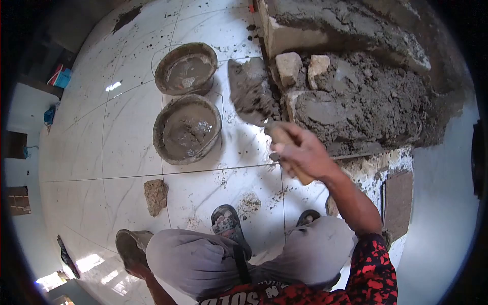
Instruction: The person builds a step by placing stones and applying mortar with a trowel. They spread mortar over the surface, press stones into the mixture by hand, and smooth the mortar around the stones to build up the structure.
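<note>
My right hand (305,155) is closed round the handle of a trowel (249,89). Wet grey mortar covers its broad blade, which is smeared by motion. The blade is over the tiles, close to the left end of a mortar-covered step (356,117). Two rough stones (288,68) sit on the step's mortar. My left hand (136,268) is low at the left, beside my knee, and appears to grip a grey, mortar-stained, cup-like container (127,241); its fingers are mostly hidden. Two mortar-crusted basins (158,134) stand left of the blade, both with wet mix inside.
White floor tiles (127,152) are spattered with mortar. A loose stone (155,197) lies in front of my left knee. A higher mortar-coated ledge (297,40) rises behind the step. Brown tiles (397,203) lean at the right, and a dark object (67,256) lies far left.
</note>
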`<action>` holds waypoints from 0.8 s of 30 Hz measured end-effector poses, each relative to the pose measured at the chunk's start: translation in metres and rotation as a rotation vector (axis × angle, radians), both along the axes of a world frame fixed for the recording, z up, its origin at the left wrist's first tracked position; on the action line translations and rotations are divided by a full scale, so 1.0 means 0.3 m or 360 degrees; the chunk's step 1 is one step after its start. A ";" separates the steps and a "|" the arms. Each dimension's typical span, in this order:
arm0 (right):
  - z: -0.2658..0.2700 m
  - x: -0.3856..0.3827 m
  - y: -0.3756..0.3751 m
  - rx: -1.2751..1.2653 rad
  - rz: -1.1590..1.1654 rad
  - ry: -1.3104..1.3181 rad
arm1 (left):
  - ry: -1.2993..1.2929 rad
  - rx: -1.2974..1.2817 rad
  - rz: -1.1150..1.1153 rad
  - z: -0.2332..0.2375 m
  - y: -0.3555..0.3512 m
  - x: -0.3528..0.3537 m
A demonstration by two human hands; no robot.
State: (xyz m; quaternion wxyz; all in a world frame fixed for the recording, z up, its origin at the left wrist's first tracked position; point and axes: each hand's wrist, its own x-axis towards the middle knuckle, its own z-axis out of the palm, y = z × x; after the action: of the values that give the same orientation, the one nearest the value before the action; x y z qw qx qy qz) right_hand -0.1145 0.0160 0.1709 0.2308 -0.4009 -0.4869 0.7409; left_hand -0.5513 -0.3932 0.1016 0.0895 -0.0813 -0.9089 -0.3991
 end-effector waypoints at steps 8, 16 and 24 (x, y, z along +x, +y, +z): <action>-0.129 0.349 0.379 -0.0565 -0.0402 0.0990 | -0.0498 0.0517 -0.1560 0.128 0.932 0.202; 0.234 0.431 0.169 0.0377 -0.0827 -0.0224 | -0.1697 0.0365 -0.2101 -0.191 2.011 0.880; 0.257 0.834 -0.036 0.0501 -0.1137 -0.1873 | -0.1222 0.0318 -0.2083 -0.331 2.116 1.110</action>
State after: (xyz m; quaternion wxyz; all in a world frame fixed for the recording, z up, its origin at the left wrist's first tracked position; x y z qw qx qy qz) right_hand 0.1356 0.0052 0.2480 0.2135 -0.8321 -0.4708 0.2010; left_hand -0.2184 0.2416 0.0023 -0.4803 -0.4503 -0.6025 -0.4512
